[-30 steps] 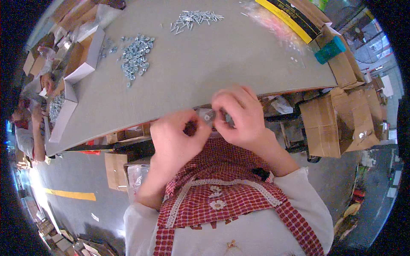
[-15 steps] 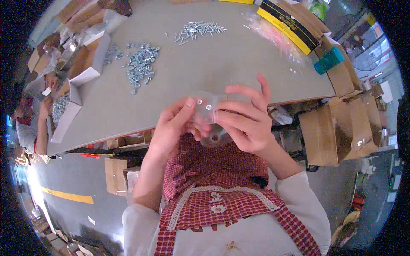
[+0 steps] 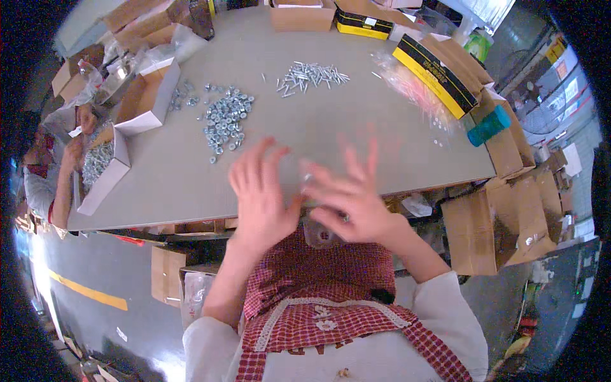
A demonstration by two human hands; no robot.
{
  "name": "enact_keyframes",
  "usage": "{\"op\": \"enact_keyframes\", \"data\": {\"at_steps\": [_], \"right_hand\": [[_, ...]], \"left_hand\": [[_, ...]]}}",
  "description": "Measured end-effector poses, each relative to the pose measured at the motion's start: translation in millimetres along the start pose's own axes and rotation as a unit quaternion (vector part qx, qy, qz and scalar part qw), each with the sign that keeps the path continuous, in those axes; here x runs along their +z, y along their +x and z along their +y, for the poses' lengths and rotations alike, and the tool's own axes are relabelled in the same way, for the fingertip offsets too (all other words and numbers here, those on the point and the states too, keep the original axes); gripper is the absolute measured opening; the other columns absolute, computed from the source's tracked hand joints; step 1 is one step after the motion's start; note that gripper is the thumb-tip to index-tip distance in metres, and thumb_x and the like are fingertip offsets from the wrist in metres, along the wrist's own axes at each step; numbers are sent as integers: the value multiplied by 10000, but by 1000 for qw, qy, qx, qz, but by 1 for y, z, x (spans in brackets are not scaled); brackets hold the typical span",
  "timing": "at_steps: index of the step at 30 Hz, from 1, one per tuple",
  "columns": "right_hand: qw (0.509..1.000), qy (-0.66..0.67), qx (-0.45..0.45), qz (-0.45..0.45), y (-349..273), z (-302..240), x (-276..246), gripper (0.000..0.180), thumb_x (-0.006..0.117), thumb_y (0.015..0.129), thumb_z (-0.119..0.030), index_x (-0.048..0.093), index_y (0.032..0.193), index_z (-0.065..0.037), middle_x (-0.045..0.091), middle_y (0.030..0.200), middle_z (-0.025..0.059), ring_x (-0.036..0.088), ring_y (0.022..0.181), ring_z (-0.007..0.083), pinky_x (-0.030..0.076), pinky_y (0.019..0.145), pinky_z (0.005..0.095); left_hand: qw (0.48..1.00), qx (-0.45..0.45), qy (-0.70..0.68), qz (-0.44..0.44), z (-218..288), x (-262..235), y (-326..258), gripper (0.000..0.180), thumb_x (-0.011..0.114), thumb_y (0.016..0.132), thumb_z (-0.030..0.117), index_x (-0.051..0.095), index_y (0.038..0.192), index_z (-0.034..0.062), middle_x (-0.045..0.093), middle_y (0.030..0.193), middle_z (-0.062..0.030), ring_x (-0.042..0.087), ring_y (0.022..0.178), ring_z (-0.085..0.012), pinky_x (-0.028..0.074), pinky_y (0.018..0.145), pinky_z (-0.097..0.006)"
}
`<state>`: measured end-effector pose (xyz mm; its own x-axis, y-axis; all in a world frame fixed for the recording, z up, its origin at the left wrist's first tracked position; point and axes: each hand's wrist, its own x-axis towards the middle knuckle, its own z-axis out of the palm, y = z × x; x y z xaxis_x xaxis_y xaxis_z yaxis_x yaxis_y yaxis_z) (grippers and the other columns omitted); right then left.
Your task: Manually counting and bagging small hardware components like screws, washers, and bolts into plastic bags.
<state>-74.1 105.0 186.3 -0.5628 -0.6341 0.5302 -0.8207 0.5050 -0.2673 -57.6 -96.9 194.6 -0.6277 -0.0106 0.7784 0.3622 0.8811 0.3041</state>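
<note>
Fingers now spread apart, left hand (image 3: 262, 194) and right hand (image 3: 349, 197) pressing small clear bag (image 3: 316, 230) between palms

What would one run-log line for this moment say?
left hand: fingers spread, on clear bag | right hand: same, blurred | table: nuts, screws

The table (image 3: 356, 134) lies ahead of the person. On it, the nut pile (image 3: 224, 121) lies left of centre; the screw pile (image 3: 310, 76) lies behind and right of it. Two open boxes (image 3: 147, 95) stand along the left edge. A long box (image 3: 436, 73) lies at the right rear, with a cylinder (image 3: 489, 126) just beside its near end. Cartons (image 3: 493, 223) stand below the right edge. Both hands (image 3: 264, 191) hover over the near edge, a small bag (image 3: 320, 232) between them.
</note>
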Motion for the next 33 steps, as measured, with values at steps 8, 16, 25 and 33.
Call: {"op": "enact_keyframes", "data": {"at_steps": [8, 16, 25, 33], "right_hand": [[984, 104, 140, 31, 94, 145, 37, 355, 541, 965, -236, 590, 1256, -40, 492, 1401, 226, 480, 1291, 389, 262, 1157, 505], [961, -189, 148, -139, 79, 244, 59, 680, 417, 1004, -444, 283, 1472, 31, 225, 1560, 256, 241, 1426, 452, 231, 1149, 548], [959, -209, 42, -186, 17, 170, 18, 645, 392, 1003, -495, 279, 1518, -122, 242, 1580, 179, 250, 1437, 401, 180, 1152, 586], [989, 69, 134, 1, 11, 175, 17, 595, 573, 929, -453, 510, 1375, -64, 513, 1400, 186, 490, 1279, 370, 378, 1079, 454]], "left_hand": [[979, -139, -81, -127, -16, 2, -45, 188, 680, 733, -10, 575, 859, 80, 608, 787, -96, 573, 769, -329, 430, 737, -435], [931, -121, -235, -253, 13, -34, -84, 170, 662, 770, 0, 611, 915, 73, 630, 798, -126, 602, 827, -353, 460, 766, -463], [843, -176, -211, -462, -1, 65, -181, 243, 679, 841, 251, 635, 974, 53, 678, 831, -214, 673, 764, -395, 529, 655, -508], [872, -232, -256, -347, 5, 113, -210, 357, 686, 838, 392, 663, 962, 58, 689, 812, -193, 670, 709, -397, 535, 615, -500]]}}
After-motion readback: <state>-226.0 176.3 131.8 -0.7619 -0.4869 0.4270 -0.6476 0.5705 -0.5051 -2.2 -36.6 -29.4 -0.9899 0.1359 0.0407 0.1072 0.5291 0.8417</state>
